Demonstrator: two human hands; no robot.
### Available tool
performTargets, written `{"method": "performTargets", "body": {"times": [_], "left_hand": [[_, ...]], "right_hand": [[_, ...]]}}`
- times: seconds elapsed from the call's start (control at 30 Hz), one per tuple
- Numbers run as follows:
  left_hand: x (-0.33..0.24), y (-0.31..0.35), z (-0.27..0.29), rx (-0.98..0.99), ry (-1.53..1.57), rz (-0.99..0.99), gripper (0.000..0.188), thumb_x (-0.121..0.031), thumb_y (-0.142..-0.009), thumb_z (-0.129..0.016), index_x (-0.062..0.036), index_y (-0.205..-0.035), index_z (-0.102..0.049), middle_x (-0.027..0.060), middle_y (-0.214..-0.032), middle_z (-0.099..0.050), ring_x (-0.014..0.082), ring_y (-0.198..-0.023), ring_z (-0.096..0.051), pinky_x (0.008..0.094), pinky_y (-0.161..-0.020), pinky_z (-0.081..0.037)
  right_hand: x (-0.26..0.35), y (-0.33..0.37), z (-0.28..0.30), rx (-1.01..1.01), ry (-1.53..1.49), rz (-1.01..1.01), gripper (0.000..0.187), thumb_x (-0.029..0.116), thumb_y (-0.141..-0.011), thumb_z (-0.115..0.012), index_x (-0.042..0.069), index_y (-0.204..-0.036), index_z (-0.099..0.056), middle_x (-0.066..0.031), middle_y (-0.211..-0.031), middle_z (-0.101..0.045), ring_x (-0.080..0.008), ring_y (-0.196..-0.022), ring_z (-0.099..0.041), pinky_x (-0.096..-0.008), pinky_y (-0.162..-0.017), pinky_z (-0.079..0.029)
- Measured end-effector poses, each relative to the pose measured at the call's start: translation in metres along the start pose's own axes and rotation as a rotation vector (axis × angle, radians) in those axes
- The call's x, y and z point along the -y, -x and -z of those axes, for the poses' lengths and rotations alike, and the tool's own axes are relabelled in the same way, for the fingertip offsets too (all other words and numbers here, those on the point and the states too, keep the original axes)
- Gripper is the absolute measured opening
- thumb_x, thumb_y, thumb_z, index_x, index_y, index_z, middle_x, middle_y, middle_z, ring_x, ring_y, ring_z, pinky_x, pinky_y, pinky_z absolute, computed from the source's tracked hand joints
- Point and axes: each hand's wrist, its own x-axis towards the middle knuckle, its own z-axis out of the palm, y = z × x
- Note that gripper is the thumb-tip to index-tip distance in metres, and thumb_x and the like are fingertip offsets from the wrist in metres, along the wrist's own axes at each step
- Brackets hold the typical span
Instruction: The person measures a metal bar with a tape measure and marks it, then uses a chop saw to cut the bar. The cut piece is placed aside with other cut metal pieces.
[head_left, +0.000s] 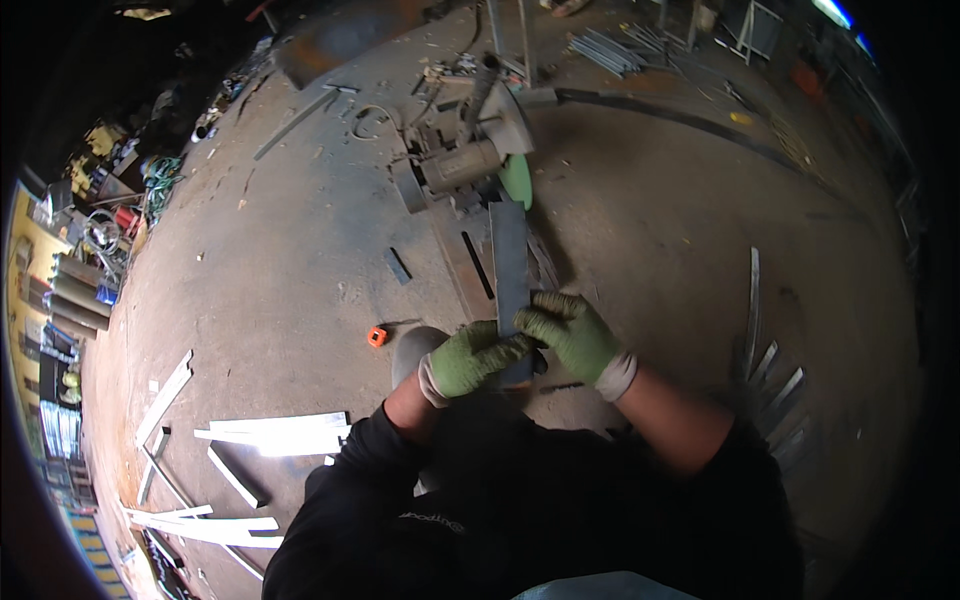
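Observation:
Both my hands wear green work gloves and grip a flat grey metal bar [510,250] in front of me. My left hand [470,358] is closed around its near end from the left. On the right edge, just above, my right hand [570,335] closes its fingers on the same bar. The bar's far end reaches toward a chop saw [460,165] with a green cutting disc [517,182]; whether they touch I cannot tell. Under the bar lies the saw's slotted metal base [465,255], partly hidden.
An orange tape measure [377,336] and a short dark metal piece [397,266] lie on the floor to the left. Bright metal strips [280,432] are scattered at lower left, more strips [753,310] at right. A long dark bar [680,115] stretches behind the saw; gas cylinders [78,295] are far left.

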Motion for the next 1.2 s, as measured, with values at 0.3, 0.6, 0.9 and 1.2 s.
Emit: {"method": "performTargets", "body": {"times": [0.3, 0.6, 0.9, 1.2], "left_hand": [[0.04, -0.021, -0.026, 0.237, -1.248, -0.064, 0.056, -0.039, -0.098, -0.066, -0.0062, -0.142, -0.064, 0.0199, -0.117, -0.077, 0.0378, -0.107, -0.074, 0.0451, -0.095, -0.058], [0.05, -0.043, -0.022, 0.32, -1.298, -0.307, 0.025, -0.025, -0.097, -0.065, -0.0008, -0.101, -0.069, 0.0235, -0.087, -0.071, 0.0405, -0.072, -0.068, 0.0496, -0.069, -0.058], [0.033, -0.069, -0.017, 0.45, -1.199, 0.159, 0.05, -0.038, -0.102, -0.068, -0.0085, -0.142, -0.064, 0.0181, -0.115, -0.075, 0.0359, -0.103, -0.074, 0.0442, -0.092, -0.059], [0.029, -0.077, -0.011, 0.42, -1.022, 0.21, 0.053, -0.036, -0.102, -0.069, -0.0064, -0.145, -0.061, 0.0199, -0.124, -0.073, 0.0364, -0.112, -0.072, 0.0439, -0.098, -0.058]], "right_hand": [[-0.045, -0.014, 0.16, -0.482, 0.441, -0.041, 0.029, 0.023, -0.101, -0.068, 0.001, -0.119, -0.072, -0.01, -0.102, -0.076, -0.0192, -0.096, -0.072, -0.0342, -0.086, -0.057], [-0.053, -0.129, 0.211, -0.478, 1.234, -0.272, 0.033, 0.034, -0.093, -0.066, 0.009, -0.11, -0.079, -0.019, -0.111, -0.077, -0.0387, -0.104, -0.075, -0.0474, -0.092, -0.058], [-0.061, -0.217, 0.196, -0.353, 1.374, -0.018, 0.025, 0.022, -0.091, -0.061, 0.015, -0.106, -0.08, -0.0133, -0.106, -0.078, -0.0364, -0.1, -0.075, -0.0494, -0.089, -0.059], [-0.069, -0.225, 0.189, -0.259, 1.384, -0.115, 0.024, 0.017, -0.089, -0.062, 0.014, -0.103, -0.08, -0.0142, -0.102, -0.078, -0.0368, -0.097, -0.076, -0.0487, -0.087, -0.059]]}}
